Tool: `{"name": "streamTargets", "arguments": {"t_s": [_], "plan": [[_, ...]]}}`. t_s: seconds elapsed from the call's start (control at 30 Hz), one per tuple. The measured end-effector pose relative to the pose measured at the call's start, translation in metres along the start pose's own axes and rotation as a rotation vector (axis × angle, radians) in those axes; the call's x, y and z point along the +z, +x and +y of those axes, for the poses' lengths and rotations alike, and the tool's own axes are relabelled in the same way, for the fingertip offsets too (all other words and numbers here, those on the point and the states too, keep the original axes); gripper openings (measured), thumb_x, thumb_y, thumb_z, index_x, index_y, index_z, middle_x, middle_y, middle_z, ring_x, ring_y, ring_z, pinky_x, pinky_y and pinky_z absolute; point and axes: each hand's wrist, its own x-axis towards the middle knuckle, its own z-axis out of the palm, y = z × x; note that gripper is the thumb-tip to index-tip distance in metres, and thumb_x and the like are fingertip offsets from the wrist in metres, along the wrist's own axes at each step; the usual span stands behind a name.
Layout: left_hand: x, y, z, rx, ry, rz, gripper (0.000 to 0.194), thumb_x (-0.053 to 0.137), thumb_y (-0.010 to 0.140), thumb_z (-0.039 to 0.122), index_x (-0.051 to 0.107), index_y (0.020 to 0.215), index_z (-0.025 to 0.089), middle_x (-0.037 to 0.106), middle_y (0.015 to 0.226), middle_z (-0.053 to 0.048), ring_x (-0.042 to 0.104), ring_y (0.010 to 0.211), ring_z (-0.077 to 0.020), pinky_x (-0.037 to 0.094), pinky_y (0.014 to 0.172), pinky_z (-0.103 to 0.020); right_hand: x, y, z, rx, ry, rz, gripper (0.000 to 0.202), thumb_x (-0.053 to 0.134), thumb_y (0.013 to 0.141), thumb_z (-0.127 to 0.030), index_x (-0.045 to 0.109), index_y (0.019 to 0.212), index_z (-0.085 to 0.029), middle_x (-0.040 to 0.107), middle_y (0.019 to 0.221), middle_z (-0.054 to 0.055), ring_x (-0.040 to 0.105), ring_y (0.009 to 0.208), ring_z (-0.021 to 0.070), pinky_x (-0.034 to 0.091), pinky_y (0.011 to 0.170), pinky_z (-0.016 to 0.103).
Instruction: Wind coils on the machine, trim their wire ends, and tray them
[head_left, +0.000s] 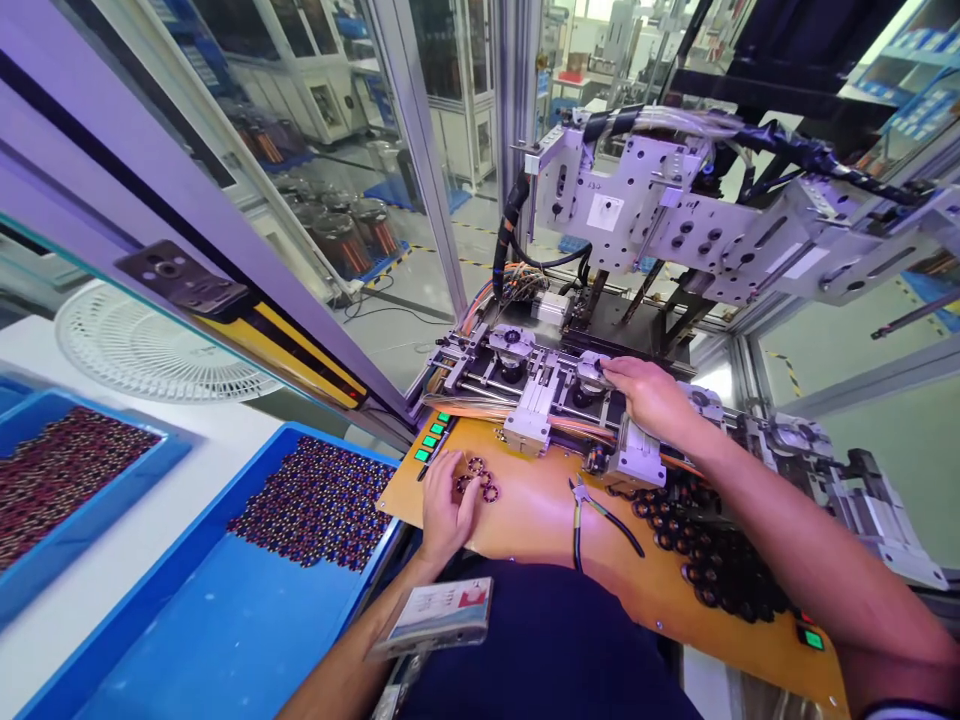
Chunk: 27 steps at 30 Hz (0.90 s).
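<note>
On the orange plate, my left hand rests beside several small dark rings with copper-coloured spots. Its thumb and fingers are apart around the nearest rings, and I see nothing gripped. My right hand reaches over to a round metal fixture on the machine. Its fingertips are pressed together at the fixture's top, next to a small dark part; what they pinch is too small to make out. Diagonal cutters lie between my hands with their handles spread.
A blue tray with many rings stands at the left, another blue tray farther left. Dark round parts pile up under my right forearm. Green-lit buttons line the plate's left edge. Machine tooling hangs above the fixtures.
</note>
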Motion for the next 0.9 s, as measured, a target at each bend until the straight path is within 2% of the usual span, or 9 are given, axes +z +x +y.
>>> {"name": "streamTargets", "arguments": {"t_s": [0.13, 0.23, 0.37, 0.43, 0.47, 0.57, 0.7, 0.8, 0.9], "plan": [[0.0, 0.002, 0.001, 0.016, 0.003, 0.0, 0.04, 0.054, 0.091, 0.04, 0.053, 0.125, 0.019, 0.062, 0.123, -0.015, 0.057, 0.119, -0.0287, 0.045, 0.105, -0.052, 0.005, 0.0, -0.001, -0.014, 0.032, 0.048, 0.047, 0.045, 0.075, 0.003, 0.071, 0.113, -0.01, 0.067, 0.121, 0.013, 0.061, 0.116, 0.0273, 0.053, 0.096, 0.043], [-0.004, 0.002, 0.003, 0.036, 0.006, 0.001, 0.04, 0.054, 0.091, 0.04, 0.053, 0.125, 0.019, 0.062, 0.122, -0.015, 0.058, 0.118, -0.0284, 0.047, 0.103, -0.051, -0.008, -0.012, -0.016, 0.022, 0.049, 0.14, 0.044, 0.044, 0.08, 0.002, 0.069, 0.115, -0.009, 0.066, 0.123, 0.014, 0.059, 0.119, 0.0277, 0.053, 0.099, 0.045], [-0.02, -0.001, 0.008, 0.054, -0.002, -0.008, 0.039, 0.055, 0.091, 0.036, 0.053, 0.126, 0.018, 0.061, 0.124, -0.015, 0.057, 0.121, -0.0281, 0.046, 0.105, -0.05, -0.033, -0.077, -0.061, 0.077, 0.072, 0.328, 0.037, 0.049, 0.092, -0.011, 0.06, 0.127, -0.011, 0.061, 0.131, 0.013, 0.055, 0.125, 0.0252, 0.047, 0.108, 0.045], [-0.031, -0.004, 0.013, 0.067, -0.012, -0.017, 0.037, 0.059, 0.089, 0.033, 0.056, 0.122, 0.018, 0.063, 0.122, -0.014, 0.056, 0.123, -0.0283, 0.044, 0.107, -0.05, -0.032, -0.121, -0.083, 0.107, 0.114, 0.489, 0.033, 0.057, 0.091, -0.013, 0.062, 0.123, -0.017, 0.068, 0.117, 0.01, 0.063, 0.112, 0.023, 0.051, 0.102, 0.042], [-0.037, -0.004, 0.016, 0.077, -0.017, -0.021, 0.035, 0.061, 0.088, 0.031, 0.058, 0.119, 0.018, 0.064, 0.119, -0.013, 0.056, 0.122, -0.0283, 0.044, 0.107, -0.05, -0.026, -0.143, -0.091, 0.151, 0.125, 0.513, 0.029, 0.059, 0.09, -0.013, 0.064, 0.119, -0.019, 0.071, 0.109, 0.008, 0.066, 0.104, 0.0214, 0.055, 0.096, 0.039], [-0.047, -0.003, 0.031, 0.115, -0.079, -0.061, 0.026, 0.065, 0.085, 0.024, 0.063, 0.11, 0.017, 0.069, 0.111, -0.011, 0.062, 0.114, -0.0258, 0.047, 0.102, -0.047, 0.011, -0.192, -0.1, 0.274, 0.105, 0.438, 0.016, 0.054, 0.094, -0.016, 0.067, 0.103, -0.016, 0.071, 0.088, 0.008, 0.067, 0.081, 0.019, 0.057, 0.077, 0.034], [-0.041, 0.006, 0.062, 0.155, -0.188, -0.206, 0.018, 0.065, 0.085, 0.021, 0.067, 0.102, 0.016, 0.072, 0.1, -0.009, 0.068, 0.096, -0.0199, 0.054, 0.09, -0.037, 0.061, -0.22, -0.095, 0.418, 0.075, 0.312, 0.024, 0.05, 0.097, -0.025, 0.069, 0.088, -0.014, 0.067, 0.083, 0.011, 0.062, 0.08, 0.0229, 0.053, 0.077, 0.039], [-0.03, 0.013, 0.084, 0.178, -0.242, -0.317, 0.013, 0.065, 0.086, 0.022, 0.069, 0.096, 0.016, 0.074, 0.094, -0.008, 0.07, 0.089, -0.0183, 0.056, 0.084, -0.033, 0.074, -0.227, -0.095, 0.519, 0.099, 0.273, 0.025, 0.052, 0.094, -0.023, 0.07, 0.079, -0.014, 0.063, 0.08, 0.012, 0.057, 0.079, 0.0243, 0.049, 0.074, 0.039], [-0.023, 0.018, 0.102, 0.18, -0.297, -0.429, 0.012, 0.064, 0.086, 0.023, 0.07, 0.093, 0.016, 0.075, 0.091, -0.008, 0.071, 0.085, -0.0186, 0.057, 0.081, -0.032, 0.073, -0.232, -0.097, 0.579, 0.172, 0.286, 0.026, 0.051, 0.092, -0.017, 0.07, 0.075, -0.014, 0.059, 0.075, 0.011, 0.053, 0.073, 0.022, 0.044, 0.068, 0.036]]}}
